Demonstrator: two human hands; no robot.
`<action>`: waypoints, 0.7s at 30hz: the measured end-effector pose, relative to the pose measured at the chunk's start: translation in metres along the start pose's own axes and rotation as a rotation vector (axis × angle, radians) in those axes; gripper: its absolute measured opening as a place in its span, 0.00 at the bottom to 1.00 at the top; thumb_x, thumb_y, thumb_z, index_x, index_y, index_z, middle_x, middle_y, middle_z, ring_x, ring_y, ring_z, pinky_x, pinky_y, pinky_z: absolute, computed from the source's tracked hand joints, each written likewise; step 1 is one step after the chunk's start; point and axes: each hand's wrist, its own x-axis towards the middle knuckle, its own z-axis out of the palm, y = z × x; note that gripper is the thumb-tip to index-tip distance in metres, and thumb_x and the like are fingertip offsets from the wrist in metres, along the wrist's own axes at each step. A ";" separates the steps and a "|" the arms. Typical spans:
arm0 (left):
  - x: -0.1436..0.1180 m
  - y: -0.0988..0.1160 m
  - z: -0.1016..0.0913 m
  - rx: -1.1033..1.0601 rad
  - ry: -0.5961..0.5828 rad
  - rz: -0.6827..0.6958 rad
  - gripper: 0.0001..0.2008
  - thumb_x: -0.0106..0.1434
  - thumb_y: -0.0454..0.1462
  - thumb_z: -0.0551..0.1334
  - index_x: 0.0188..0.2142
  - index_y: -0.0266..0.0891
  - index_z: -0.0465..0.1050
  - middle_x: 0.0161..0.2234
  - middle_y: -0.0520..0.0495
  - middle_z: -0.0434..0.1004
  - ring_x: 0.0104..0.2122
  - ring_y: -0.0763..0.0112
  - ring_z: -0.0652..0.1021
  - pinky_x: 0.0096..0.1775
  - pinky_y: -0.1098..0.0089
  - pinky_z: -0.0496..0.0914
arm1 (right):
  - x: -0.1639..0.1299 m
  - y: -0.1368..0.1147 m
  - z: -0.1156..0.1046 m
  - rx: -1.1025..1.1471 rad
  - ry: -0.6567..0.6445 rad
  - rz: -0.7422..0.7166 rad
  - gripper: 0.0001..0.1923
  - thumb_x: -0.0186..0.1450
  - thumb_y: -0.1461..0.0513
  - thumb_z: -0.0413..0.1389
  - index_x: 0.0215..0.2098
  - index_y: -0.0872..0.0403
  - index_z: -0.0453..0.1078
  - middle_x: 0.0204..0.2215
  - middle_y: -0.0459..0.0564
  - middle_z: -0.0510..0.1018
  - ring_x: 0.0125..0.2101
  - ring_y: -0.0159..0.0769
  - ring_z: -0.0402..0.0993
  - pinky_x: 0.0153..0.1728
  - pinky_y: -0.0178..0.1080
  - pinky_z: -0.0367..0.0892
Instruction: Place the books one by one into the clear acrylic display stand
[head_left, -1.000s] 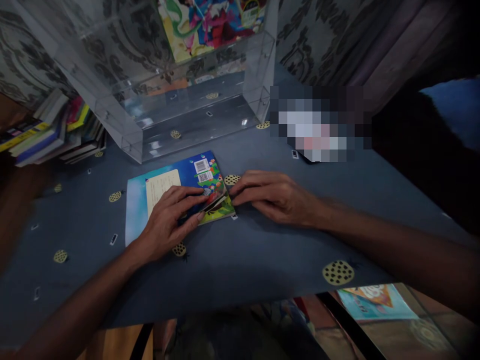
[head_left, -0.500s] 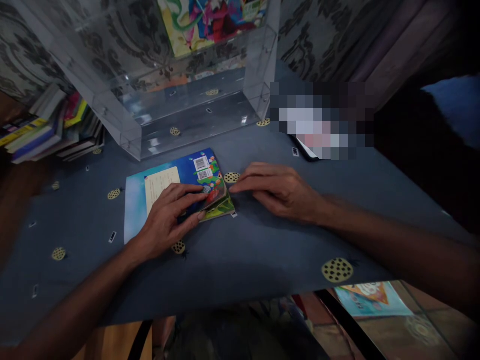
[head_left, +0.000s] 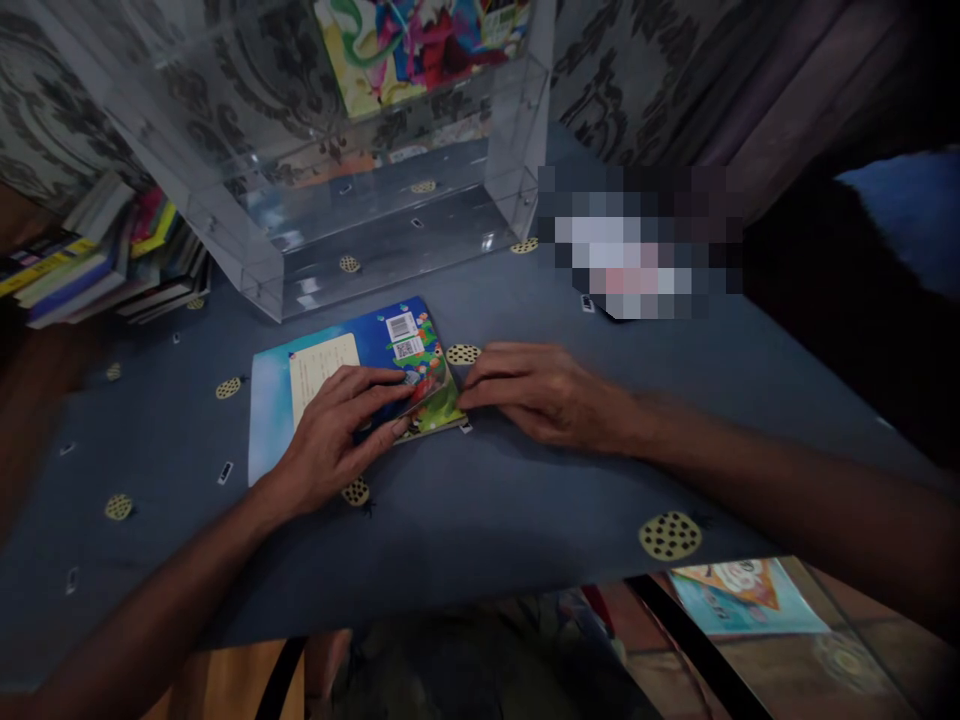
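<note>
On a blue-grey tablecloth dotted with yellow spots, before a clear acrylic box, lies a thin blue picture book, back cover up. A stack of books sits far left. The left hand presses flat on the book, fingers spread; the right hand pinches its lifted right corner. Pulling hard there could crease or tear pages. A barcode and QR label show; the text is unreadable.

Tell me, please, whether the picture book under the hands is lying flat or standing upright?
Flat: the picture book lies back cover up on the blue tablecloth, barcode showing, with the left hand resting on it.
</note>
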 end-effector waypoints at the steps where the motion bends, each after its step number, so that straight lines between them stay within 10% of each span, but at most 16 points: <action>1: 0.000 0.000 0.000 -0.002 -0.001 -0.007 0.16 0.72 0.42 0.57 0.56 0.43 0.73 0.54 0.42 0.75 0.52 0.59 0.74 0.53 0.56 0.68 | 0.000 0.000 0.000 -0.007 0.024 0.014 0.17 0.68 0.72 0.47 0.45 0.52 0.74 0.37 0.51 0.78 0.37 0.35 0.74 0.39 0.39 0.70; 21: -0.005 -0.001 0.003 0.011 0.042 0.021 0.18 0.73 0.47 0.55 0.54 0.43 0.75 0.52 0.43 0.76 0.52 0.60 0.74 0.54 0.53 0.68 | -0.002 -0.013 0.013 -0.214 -0.023 0.046 0.19 0.66 0.74 0.48 0.44 0.55 0.78 0.40 0.54 0.81 0.43 0.38 0.77 0.44 0.42 0.73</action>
